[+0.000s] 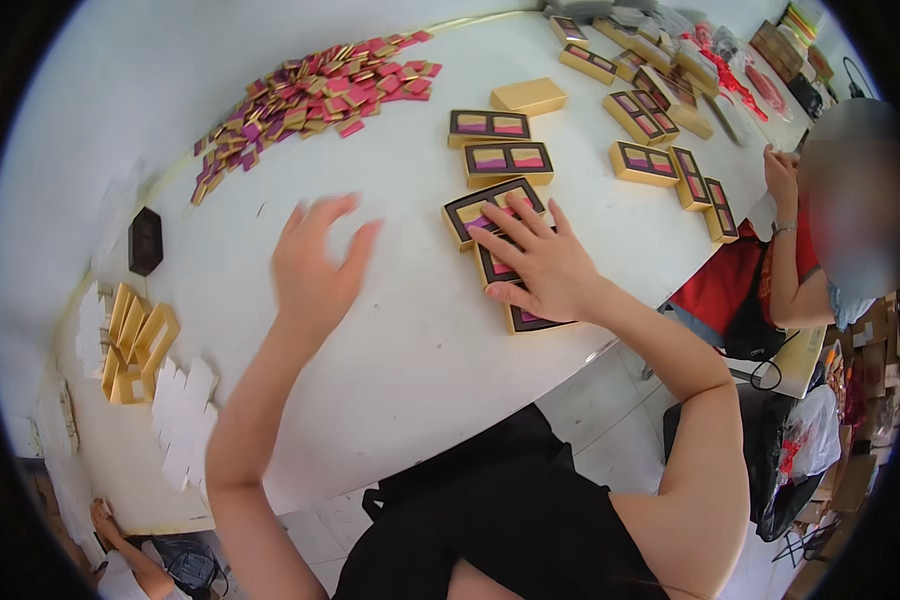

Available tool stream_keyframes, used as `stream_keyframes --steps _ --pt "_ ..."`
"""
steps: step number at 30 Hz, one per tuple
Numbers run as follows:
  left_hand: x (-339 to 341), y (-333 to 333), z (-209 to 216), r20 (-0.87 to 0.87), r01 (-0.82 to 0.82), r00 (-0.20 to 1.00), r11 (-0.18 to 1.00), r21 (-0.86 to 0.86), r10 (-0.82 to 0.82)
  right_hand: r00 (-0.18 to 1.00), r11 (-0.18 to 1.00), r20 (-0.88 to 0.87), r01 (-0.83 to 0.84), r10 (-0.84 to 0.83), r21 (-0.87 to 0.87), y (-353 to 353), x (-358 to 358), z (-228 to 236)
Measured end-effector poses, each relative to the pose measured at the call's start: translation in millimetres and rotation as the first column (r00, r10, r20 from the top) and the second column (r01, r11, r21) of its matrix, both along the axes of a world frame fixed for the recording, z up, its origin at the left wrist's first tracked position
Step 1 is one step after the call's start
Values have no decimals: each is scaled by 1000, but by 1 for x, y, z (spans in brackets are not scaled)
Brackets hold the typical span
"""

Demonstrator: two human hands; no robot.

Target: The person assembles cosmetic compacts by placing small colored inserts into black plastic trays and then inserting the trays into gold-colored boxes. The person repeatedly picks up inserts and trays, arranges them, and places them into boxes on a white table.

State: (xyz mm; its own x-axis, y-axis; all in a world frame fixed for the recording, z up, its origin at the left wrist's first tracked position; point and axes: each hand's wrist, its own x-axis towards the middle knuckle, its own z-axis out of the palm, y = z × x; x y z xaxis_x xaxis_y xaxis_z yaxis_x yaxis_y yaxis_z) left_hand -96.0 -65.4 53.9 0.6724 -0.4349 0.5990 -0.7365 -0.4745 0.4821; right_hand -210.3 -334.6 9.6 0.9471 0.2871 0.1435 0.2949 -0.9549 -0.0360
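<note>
My right hand (pixel 548 262) lies with spread fingers on top of gold boxes near the front edge of the white table. Under those fingers, a box (pixel 458 212) shows dark inserts with two windows, each holding a small gold, purple and pink piece. Partly hidden below my palm is another such box (pixel 482 262). Just beyond sit two more similar boxes, one (pixel 538 158) close behind the other (pixel 489 126). My left hand (pixel 320 265), slightly blurred, hovers over the table with its fingers apart and holds nothing.
A pile of small pink, purple and gold pieces (pixel 330 90) spreads at the far left. Near the left edge stand a black insert (pixel 145 241), gold box sleeves (pixel 135 345) and white slips (pixel 183 420). More filled boxes (pixel 642 163) sit at right, beside another person (pixel 785 250).
</note>
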Motion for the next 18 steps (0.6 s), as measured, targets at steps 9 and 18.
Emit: stream_keyframes --steps 9,18 --pt "173 -298 -45 65 -89 996 868 489 65 992 990 105 -85 73 117 5 5 1" --pt "237 -321 -29 -706 407 691 890 204 -155 998 984 16 -64 62 166 -4 4 4"
